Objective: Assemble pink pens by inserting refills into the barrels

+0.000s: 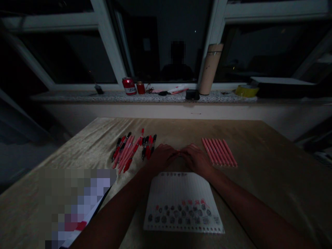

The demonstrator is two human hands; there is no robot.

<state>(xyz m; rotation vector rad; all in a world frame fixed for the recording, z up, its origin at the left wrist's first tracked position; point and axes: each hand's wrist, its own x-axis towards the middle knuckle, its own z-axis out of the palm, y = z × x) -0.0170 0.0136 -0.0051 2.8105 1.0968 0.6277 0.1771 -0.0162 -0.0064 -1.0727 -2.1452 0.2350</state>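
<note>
Beyond the top edge of a lined notebook sheet (178,192), my left hand (166,154) and my right hand (195,157) meet at the fingertips. Both have their fingers bent and closed together. A small reddish glint shows between them, but its kind is too dark to make out. Dark round scribbles and red marks cover the lower part of the sheet. Left of my left hand lie a small group of black and red pens (148,147) and a looser pile of pink, red and black pens (127,152). Several pink pens (219,152) lie in a neat row right of my right hand.
A blurred-out item (85,207) lies on the table (261,193) at the left front. Along the granite windowsill (166,99) stand a red can (129,86), a red jar (140,88), a tall cardboard tube (210,69) and a yellow tape roll (247,91).
</note>
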